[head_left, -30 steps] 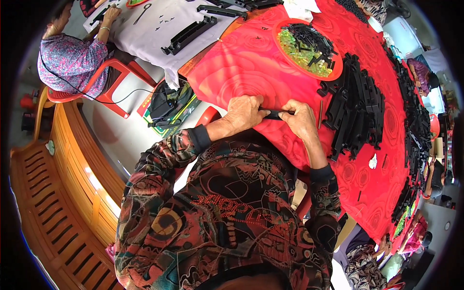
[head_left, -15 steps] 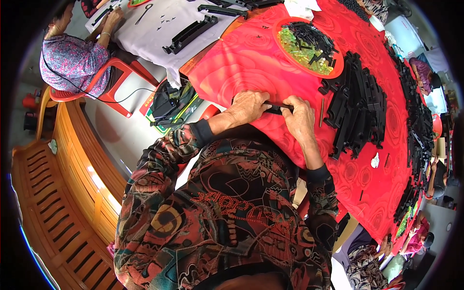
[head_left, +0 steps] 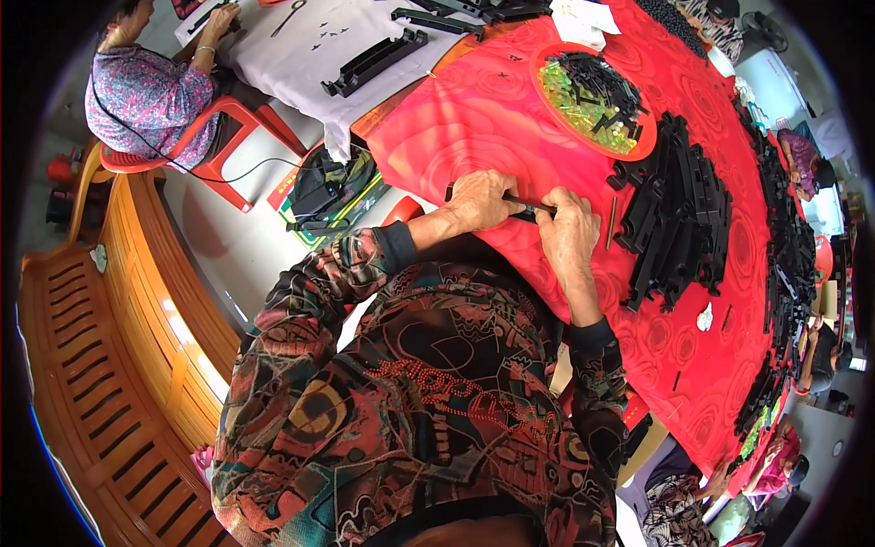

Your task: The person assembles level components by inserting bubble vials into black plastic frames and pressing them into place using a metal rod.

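Between my two hands is a long black plastic part [head_left: 526, 213], held near the edge of the red tablecloth [head_left: 510, 128]. My left hand [head_left: 481, 199] closes over its left end. At its other end my right hand [head_left: 570, 228] grips with thumb and fingers bent. Much of the part is hidden under my fingers. Just right of my right hand lies a thin brown rod [head_left: 612, 222]. Beyond it is a heap of similar black plastic parts [head_left: 679, 214]. An orange-red basin [head_left: 649, 137] at the far side holds small black pieces and yellow-green bits.
Another person [head_left: 150, 100] sits on a red chair [head_left: 239, 109] at a white-covered table [head_left: 273, 77] on the left, with black parts on it. A wooden bench [head_left: 100, 365] stands at lower left. More black parts [head_left: 788, 237] line the table's right edge, with people beyond.
The whole view has shifted slightly. My hands still grip the black part, which now appears more tilted, its right end lower.
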A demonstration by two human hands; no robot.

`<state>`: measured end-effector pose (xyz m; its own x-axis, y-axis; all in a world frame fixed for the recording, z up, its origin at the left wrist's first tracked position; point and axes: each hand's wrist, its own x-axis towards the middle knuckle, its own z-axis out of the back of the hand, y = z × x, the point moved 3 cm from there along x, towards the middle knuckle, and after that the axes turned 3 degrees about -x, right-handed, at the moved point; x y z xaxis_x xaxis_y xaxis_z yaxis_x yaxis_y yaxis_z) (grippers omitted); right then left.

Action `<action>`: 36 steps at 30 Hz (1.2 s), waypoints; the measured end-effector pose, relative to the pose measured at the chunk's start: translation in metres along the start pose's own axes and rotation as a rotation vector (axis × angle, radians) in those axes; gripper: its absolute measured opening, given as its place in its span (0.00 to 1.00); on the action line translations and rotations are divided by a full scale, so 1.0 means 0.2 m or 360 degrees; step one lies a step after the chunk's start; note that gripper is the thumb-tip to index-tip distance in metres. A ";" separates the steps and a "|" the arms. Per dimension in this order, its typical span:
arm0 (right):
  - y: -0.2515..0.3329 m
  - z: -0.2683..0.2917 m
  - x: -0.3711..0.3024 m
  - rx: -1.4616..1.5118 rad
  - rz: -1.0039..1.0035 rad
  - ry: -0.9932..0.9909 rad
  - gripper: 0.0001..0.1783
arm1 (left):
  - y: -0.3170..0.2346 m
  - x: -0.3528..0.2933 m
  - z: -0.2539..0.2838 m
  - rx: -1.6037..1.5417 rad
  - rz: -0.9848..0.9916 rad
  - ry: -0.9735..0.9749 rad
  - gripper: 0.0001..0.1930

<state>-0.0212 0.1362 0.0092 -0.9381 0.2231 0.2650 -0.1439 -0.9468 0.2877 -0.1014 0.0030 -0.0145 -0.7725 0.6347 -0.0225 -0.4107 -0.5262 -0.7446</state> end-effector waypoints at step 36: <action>-0.10 -0.03 0.03 0.0378 -0.0107 0.0154 0.10 | 0.03 0.05 -0.01 0.0184 -0.0160 0.0110 0.18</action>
<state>-0.0263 0.1548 0.0003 -0.9563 0.2496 0.1521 -0.1396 -0.8471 0.5128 -0.1106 0.0072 -0.0217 -0.6911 0.7228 -0.0006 -0.5402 -0.5171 -0.6639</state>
